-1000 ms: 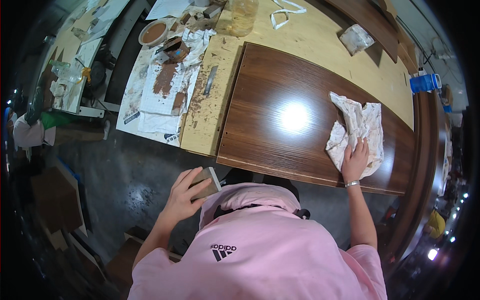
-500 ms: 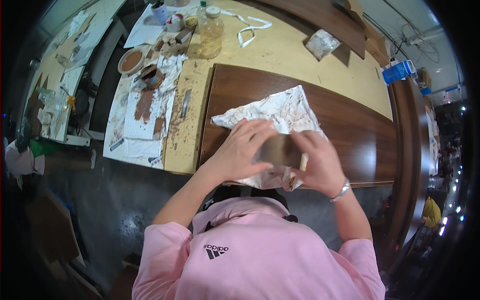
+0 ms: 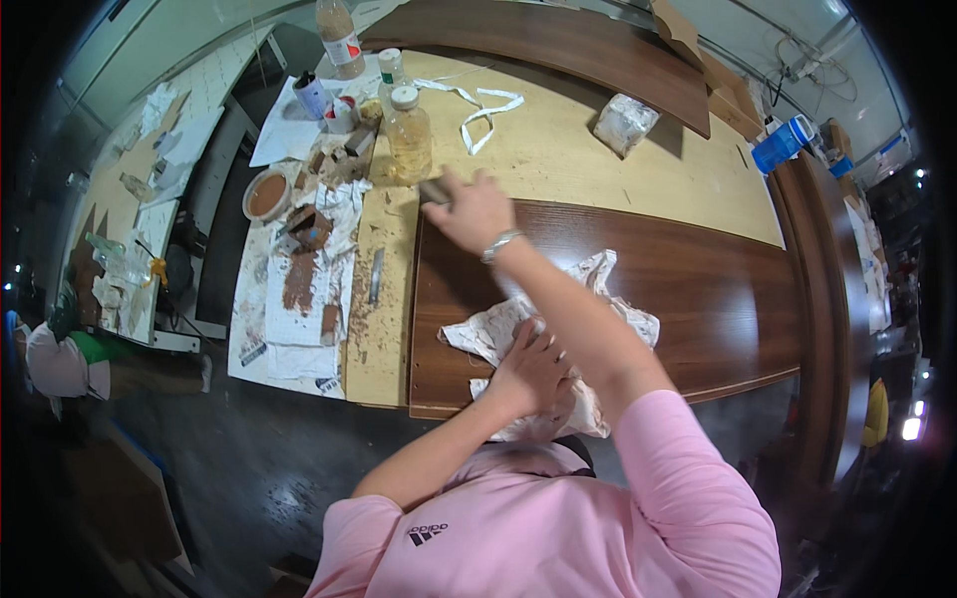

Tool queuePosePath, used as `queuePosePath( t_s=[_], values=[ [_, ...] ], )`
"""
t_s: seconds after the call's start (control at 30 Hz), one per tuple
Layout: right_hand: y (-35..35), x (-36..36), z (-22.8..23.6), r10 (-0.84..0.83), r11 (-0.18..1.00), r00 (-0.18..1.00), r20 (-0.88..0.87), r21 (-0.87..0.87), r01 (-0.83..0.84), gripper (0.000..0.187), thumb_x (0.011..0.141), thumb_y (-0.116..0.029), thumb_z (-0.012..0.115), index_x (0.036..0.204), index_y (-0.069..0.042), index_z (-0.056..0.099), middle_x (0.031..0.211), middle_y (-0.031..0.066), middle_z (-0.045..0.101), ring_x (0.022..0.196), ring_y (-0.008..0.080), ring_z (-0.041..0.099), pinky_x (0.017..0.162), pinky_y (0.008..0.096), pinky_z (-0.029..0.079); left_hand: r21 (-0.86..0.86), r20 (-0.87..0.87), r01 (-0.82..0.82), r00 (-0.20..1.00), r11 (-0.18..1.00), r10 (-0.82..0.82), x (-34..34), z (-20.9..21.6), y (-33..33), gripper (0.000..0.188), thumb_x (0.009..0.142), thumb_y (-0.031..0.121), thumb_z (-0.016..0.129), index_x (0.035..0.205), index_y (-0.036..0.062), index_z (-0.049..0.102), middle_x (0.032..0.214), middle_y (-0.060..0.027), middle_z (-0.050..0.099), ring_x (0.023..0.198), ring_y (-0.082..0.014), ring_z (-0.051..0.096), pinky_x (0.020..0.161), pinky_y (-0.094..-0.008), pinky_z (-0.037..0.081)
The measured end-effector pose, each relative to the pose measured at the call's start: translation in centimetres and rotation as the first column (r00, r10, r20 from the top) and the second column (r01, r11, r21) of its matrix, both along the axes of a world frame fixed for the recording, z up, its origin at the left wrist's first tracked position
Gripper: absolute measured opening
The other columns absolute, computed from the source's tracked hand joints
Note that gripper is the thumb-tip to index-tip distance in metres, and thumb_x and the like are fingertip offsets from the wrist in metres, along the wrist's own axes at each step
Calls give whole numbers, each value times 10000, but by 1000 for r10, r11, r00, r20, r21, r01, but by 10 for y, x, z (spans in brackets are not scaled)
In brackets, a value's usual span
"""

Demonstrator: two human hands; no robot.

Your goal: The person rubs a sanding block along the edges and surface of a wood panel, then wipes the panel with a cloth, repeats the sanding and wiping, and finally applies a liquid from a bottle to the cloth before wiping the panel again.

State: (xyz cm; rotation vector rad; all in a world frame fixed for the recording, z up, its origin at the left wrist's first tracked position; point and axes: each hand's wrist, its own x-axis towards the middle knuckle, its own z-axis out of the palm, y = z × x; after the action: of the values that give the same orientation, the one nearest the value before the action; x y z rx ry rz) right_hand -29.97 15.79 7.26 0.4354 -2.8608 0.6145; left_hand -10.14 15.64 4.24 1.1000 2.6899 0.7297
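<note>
Stained white cloth (image 3: 493,331) was laid crumpled on the near left part of a brown wooden panel (image 3: 698,289), which was supported by the table (image 3: 568,130). It was partly covered by the left hand (image 3: 531,377), fingers slightly parted; whether any fabric was gripped could not be told. A brownish block (image 3: 434,190) was clasped in the right hand (image 3: 478,213), near a bottle of yellowish liquid (image 3: 409,145).

Dark grey floor (image 3: 269,458) — shiny in patches, cluttered side table (image 3: 169,227) at left, pale wall (image 3: 865,95) upper right — bright light (image 3: 911,429) below.
</note>
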Motion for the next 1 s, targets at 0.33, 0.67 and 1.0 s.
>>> queuePosePath(
  t_s=[0.33,0.67,1.0],
  values=[
    [131,-1,-17,-293,932,956,-7,220,287,538,814,-442,640,1296,-222,551,1087,211,596,962,366,629,775,484,553,128,-101,-81,990,988,95,1,-4,-9,558,843,369,661,1355,169,562,1507,-56,425,1402,-267,353,1157,-551,218],
    [84,15,-10,-94,995,995,-32,-25,93,573,775,-434,652,1283,-176,591,1090,242,574,981,407,607,822,483,541,35,-96,-64,993,997,67,-3,2,4,536,831,396,675,1316,185,589,1460,-49,454,1401,-262,353,1121,-580,244],
    [464,11,-33,-674,685,731,-103,283,671,548,772,-432,656,1261,-198,574,1183,188,548,1040,365,582,803,483,544,-52,65,-131,989,990,135,-10,16,29,638,786,332,745,1378,173,567,1532,-80,416,1425,-322,332,1160,-589,137]
  ],
)
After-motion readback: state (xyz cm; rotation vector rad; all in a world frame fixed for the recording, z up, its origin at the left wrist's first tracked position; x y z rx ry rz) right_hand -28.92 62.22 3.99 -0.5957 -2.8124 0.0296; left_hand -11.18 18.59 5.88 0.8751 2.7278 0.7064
